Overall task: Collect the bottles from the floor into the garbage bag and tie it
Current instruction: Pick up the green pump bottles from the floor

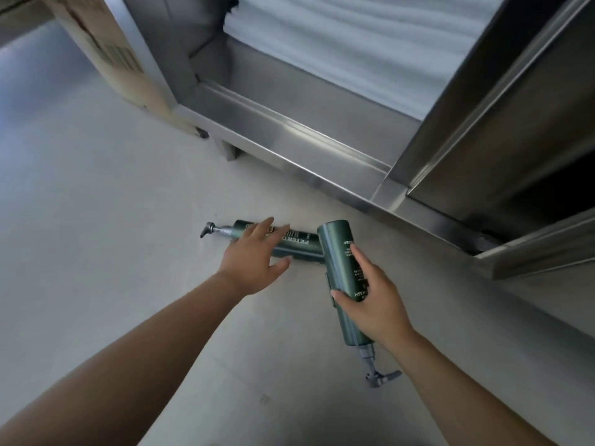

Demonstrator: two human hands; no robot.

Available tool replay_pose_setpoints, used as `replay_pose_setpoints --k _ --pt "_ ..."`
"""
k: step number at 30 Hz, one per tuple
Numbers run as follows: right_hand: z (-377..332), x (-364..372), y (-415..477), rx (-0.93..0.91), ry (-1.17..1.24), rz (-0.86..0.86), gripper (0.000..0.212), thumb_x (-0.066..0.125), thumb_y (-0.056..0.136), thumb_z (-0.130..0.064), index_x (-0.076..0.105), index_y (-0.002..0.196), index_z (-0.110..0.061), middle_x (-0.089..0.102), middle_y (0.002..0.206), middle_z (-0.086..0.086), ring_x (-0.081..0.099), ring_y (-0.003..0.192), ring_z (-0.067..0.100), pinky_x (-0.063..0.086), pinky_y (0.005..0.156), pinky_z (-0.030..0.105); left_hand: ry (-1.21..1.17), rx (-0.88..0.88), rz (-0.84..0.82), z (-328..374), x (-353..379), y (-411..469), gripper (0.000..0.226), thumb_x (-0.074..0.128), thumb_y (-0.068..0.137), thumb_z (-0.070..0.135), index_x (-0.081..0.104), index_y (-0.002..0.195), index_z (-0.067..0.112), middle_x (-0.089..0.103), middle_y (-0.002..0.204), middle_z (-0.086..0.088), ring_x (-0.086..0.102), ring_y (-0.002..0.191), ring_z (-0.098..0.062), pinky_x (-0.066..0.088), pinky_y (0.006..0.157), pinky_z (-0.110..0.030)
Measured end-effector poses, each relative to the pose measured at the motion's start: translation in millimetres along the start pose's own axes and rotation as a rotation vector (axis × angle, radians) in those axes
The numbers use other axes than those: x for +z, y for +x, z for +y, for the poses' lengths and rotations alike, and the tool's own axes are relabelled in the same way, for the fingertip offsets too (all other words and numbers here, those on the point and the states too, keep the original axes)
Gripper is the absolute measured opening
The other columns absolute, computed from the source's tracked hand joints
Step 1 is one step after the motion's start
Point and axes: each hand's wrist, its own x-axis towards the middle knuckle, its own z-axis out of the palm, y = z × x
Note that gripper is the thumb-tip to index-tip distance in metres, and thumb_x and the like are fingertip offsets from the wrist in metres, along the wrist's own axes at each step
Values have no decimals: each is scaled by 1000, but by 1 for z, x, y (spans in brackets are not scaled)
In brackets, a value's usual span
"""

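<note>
Down at floor level: one green bottle gripped, another under an open hand

Seen from a head-worn camera looking down, two bare forearms reach forward over a pale grey, smooth floor [96, 252].

The right hand [370, 304] grips a dark green cylindrical pump bottle with white lettering [338, 249]. Its fingers are curled over the side of the bottle's body and the thumb presses the near side. This bottle points away from the person: its flat base is at the far end, and its grey pump head [380, 375] sticks out below the wrist, toward the person.

The left hand [254, 255] is spread open with its fingers straight and slightly apart, holding nothing. It hovers over a second dark green pump bottle with white lettering [302, 246], which lies on its side on the floor. The fingers cover the middle of that bottle and the thumb sits by its near edge; whether the hand actually touches it cannot be told. That bottle's grey pump head [209, 230] points to the left, beyond the fingertips. Its base end lies to the right, just beside, and partly hidden behind, the far end of the held bottle.

Behind both bottles stands a low stainless steel cabinet [289, 136] with a metal door [499, 123] on the right. White, rippled sheet material [354, 43] fills the open section. A tan cardboard box with a printed label [106, 53] leans at the cabinet's left side.
</note>
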Motion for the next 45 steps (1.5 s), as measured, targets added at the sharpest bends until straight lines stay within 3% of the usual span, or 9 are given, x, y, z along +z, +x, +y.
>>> replay_pose_setpoints --k 4,12,14,20,22,25,31,38,45 --pt "12 -1 0 -4 -64 -41 88 71 76 -37 13 141 -51 47 120 -8 47 94 4 38 79 19 60 50 -71 -9 15 3 69 39 89 56 4 147 41 -2 160 3 6 146 -22 33 106 -48" --pt "22 3 5 47 2 30 88 71 75 -38 12 139 -55 44 119 -14 48 93 -1 41 77 17 117 64 -8 -36 36 -7 70 38 88 56 7 147 38 1 160 0 2 147 -23 31 109 -46" --pt "18 2 9 6 -71 -5 88 69 77 -38 10 140 -54 42 115 -14 47 85 -6 35 69 8 124 95 -10 -44 38 -15 71 39 88 56 5 147 38 -2 160 0 -1 147 -22 29 110 -46" --pt "8 26 11 -29 1 -42 88 71 76 -37 10 135 -61 40 120 -18 44 96 -3 37 79 15 6 65 42 -75 29 -43 68 35 85 57 26 146 28 23 156 0 24 143 -21 33 110 -41" --pt "7 35 10 -46 -5 -99 88 71 77 -37 10 137 -59 41 122 -16 44 98 -2 37 81 16 -23 12 121 -77 28 -52 69 32 83 58 33 143 25 33 151 -3 35 137 -24 33 108 -43" --pt "4 45 8 -62 -25 -168 87 70 78 -36 13 142 -51 44 130 -10 45 101 0 36 83 15 -154 -204 225 -68 32 -56 66 44 86 56 34 142 22 25 151 -9 36 133 -32 36 105 -48" --pt "2 49 6 -69 -32 -181 86 69 78 -38 12 141 -53 44 128 -11 43 99 -1 35 79 11 -535 -593 141 -38 47 -45 93 62 82 48 0 148 26 -2 155 -8 50 120 -39 48 97 -45" --pt "7 39 6 -31 -80 -180 86 68 79 -38 11 143 -49 44 129 -10 43 95 -3 33 68 0 -461 -428 -45 -50 46 -43 100 65 77 34 -10 142 49 26 144 -9 51 113 -34 51 87 -41" --pt "4 40 8 -7 -72 -185 86 69 79 -37 14 143 -48 46 129 -8 45 96 -1 31 70 1 -189 -403 39 -50 49 -41 84 58 82 43 1 143 48 39 137 -7 52 110 -31 49 77 -37"
